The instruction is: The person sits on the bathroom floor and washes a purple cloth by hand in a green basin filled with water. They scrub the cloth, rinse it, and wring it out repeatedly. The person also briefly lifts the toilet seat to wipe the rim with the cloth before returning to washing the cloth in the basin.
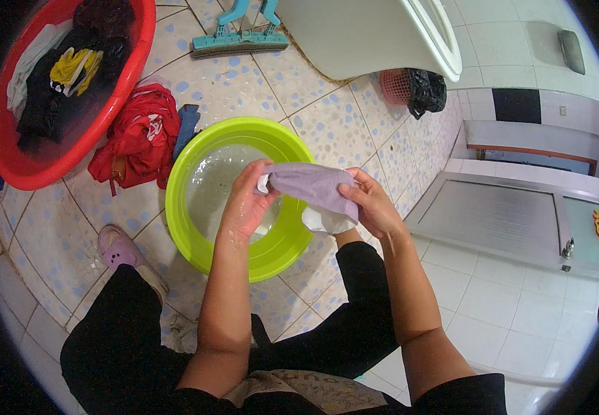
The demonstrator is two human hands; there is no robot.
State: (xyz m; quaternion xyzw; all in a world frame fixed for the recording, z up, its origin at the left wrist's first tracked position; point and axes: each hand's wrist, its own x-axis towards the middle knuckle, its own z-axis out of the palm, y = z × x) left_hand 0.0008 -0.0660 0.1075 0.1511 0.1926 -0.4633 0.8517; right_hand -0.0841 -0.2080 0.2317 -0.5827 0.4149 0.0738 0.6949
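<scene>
A small lavender cloth item [309,181] with a white inner side is stretched between my two hands. My left hand [249,199] grips its left end, where a bit of white shows by the fingers. My right hand [369,199] pinches the right end between thumb and fingers, and the white part hangs below. Under the cloth stands a lime-green plastic basin [190,155] with cloudy, shiny water [216,181] in it. The exact kind of garment cannot be made out.
A red tub [146,57] at upper left holds dark, white and yellow clothes in water. Red clothing [144,129] and a blue cloth [188,122] lie on the tiled floor between tub and basin. A teal sponge mop [242,39], white bathtub [366,36] and pink mesh basket [395,85] stand beyond.
</scene>
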